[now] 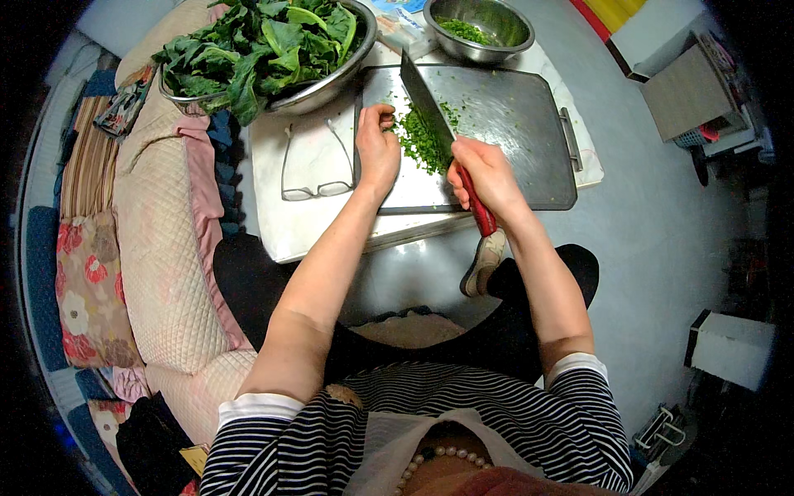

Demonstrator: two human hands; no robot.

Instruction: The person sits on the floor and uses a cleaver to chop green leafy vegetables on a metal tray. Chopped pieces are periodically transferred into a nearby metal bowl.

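Red-handled, the cleaver is gripped in my right hand, its broad blade tilted over a pile of chopped greens. These greens lie on a dark-rimmed metal cutting board. My left hand is at the board's left edge, fingers curled beside the pile; whether they pinch any greens I cannot tell. A large metal bowl heaped with leafy greens stands at the back left. Behind the board, a smaller metal bowl holds chopped greens.
Eyeglasses lie on the white table left of the board. A plastic package is between the bowls. A quilted sofa runs along the left. My legs are below the table's front edge, near a shoe.
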